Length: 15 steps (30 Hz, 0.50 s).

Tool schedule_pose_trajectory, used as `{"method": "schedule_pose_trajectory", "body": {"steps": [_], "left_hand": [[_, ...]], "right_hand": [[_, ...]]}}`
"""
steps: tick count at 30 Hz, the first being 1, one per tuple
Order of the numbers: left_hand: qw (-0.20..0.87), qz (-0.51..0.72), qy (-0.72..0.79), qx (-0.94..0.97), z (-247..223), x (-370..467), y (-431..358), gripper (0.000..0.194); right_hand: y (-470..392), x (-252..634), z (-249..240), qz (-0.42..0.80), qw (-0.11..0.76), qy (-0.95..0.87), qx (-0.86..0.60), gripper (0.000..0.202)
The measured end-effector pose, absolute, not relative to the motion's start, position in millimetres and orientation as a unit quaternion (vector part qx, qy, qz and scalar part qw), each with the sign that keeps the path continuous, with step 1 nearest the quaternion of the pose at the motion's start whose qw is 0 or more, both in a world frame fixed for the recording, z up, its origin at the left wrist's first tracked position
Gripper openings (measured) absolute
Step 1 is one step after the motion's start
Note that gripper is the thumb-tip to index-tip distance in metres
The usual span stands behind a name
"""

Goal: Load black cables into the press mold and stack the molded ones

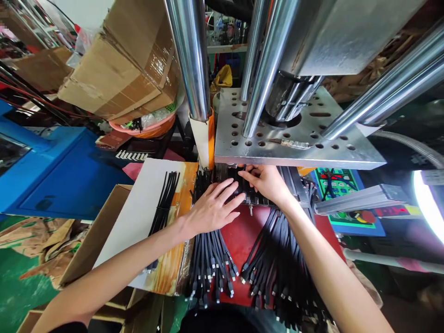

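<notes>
My left hand (215,206) reaches over the left end of a dark metal mould (259,200), fingers stretched out and spread. My right hand (268,182) is at the mould's middle, just under the press plate's front edge. Its thumb and fingers are pinched together, and what lies between them is too dark to make out. Black USB cables hang toward me in two bunches: a left bunch (212,266) below my left hand and a right bunch (277,259) by my right forearm. Metal plugs show at their lower ends.
Above my hands sits a drilled steel plate (229,150) with thick rods. A tied cable bundle (163,203) lies on a white board (128,226) at left. A control panel (340,194) stands right, behind a metal arm (360,199). The red surface (247,226) lies below the mould.
</notes>
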<state>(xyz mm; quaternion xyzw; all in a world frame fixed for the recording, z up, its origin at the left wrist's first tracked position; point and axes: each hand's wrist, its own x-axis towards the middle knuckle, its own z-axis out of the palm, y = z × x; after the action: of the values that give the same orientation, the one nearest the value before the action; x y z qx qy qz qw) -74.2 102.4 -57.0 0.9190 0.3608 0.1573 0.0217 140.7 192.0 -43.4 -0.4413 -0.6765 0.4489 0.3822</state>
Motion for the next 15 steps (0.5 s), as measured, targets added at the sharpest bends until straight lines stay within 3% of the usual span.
{"method": "schedule_pose_trajectory", "body": {"steps": [4,8,12,15], "left_hand": [[0.002,0.163,0.395,0.904,-59,-63,91,0.048],[-0.035,0.112,0.432,0.894,-57,-52,80,0.054],[-0.039,0.05,0.448,0.892,-44,-46,75,0.066],[-0.005,0.021,0.468,0.884,-28,-44,84,0.075]], "right_hand": [[194,137,-44,0.403,0.375,-0.69,-0.47,0.035],[168,147,-41,0.246,0.356,-0.741,-0.514,0.022],[123,158,-34,0.078,0.218,-0.838,-0.495,0.049],[116,149,-27,0.011,0.101,-0.841,-0.532,0.052]]}}
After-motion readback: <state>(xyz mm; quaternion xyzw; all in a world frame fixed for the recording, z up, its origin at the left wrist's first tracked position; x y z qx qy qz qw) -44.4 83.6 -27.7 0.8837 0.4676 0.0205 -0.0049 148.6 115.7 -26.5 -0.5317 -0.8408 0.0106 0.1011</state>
